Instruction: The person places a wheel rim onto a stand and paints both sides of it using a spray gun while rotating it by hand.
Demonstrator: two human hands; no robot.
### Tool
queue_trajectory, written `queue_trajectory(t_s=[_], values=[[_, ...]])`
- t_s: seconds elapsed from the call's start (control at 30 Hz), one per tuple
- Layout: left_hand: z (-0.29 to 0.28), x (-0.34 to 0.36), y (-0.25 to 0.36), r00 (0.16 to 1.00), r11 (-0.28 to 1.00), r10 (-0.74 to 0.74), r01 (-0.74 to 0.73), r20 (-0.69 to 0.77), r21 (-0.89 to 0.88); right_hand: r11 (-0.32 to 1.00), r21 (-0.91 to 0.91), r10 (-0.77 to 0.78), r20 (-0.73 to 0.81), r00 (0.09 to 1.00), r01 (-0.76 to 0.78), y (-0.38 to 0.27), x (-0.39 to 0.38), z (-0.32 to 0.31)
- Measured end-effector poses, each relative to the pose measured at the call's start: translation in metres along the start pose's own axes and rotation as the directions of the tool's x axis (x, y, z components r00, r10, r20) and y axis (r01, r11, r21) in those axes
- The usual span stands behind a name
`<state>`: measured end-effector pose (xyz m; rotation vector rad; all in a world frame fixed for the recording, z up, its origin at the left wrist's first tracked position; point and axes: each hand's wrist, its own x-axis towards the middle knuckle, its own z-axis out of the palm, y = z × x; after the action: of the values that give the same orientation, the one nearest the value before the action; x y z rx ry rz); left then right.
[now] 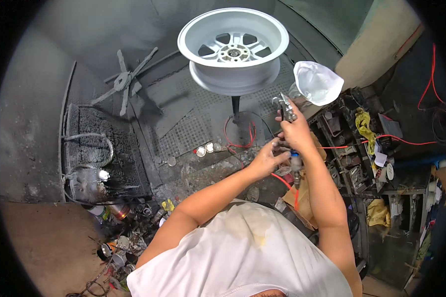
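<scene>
My right hand (297, 132) is wrapped round the handle of a metal spray gun (285, 110), right of centre. Closed at the gun's lower end, my left hand (267, 158) has its thumb and fingers against the grip, just beside the blue-ringed hose fitting (295, 157). A white cone-shaped paper piece (318, 84), open at the top, sits over a clear cup by the gun; how they join is partly hidden. Ahead of both hands, a pale silver-white car wheel rim (235, 79) rests face up on a dark post stand (236, 106).
A red air hose (281, 180) trails below the gun. On the right stand cluttered shelves (352, 163) with a yellow cloth (364, 126). At left are a grey spoked stand (124, 81) and a coated filter panel (96, 133); cans (119, 210) crowd the lower left. Small lids (205, 148) lie on the floor.
</scene>
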<state>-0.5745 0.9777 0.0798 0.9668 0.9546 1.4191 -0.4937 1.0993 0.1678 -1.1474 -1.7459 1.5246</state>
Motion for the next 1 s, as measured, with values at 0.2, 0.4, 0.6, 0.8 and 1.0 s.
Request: queue_trajectory(t_s=[0.2,0.4,0.6,0.8,1.0], values=[[0.022,0.046,0.025,0.932,0.878,-0.267,0.341,0.246,-0.337,0.992,0.121,0.033,0.096,0.995,-0.044,-0.042,-0.011,-0.043],[-0.008,0.070,0.039,0.938,0.983,-0.173,0.182,0.299,0.001,0.983,0.179,0.020,0.159,0.987,-0.049,-0.074,-0.010,-0.027],[-0.049,0.070,0.064,0.963,0.996,0.092,-0.084,0.253,-0.041,0.990,0.140,-0.007,0.249,0.968,-0.029,-0.140,0.020,0.026],[-0.089,0.102,0.107,0.916,0.936,0.339,-0.351,0.215,0.021,0.995,0.095,-0.014,0.280,0.960,-0.013,-0.191,0.062,0.054],[-0.099,0.107,0.115,0.848,0.961,-0.034,0.173,0.530,-0.216,0.997,-0.037,-0.073,-0.017,0.997,0.073,-0.205,0.089,0.023]])
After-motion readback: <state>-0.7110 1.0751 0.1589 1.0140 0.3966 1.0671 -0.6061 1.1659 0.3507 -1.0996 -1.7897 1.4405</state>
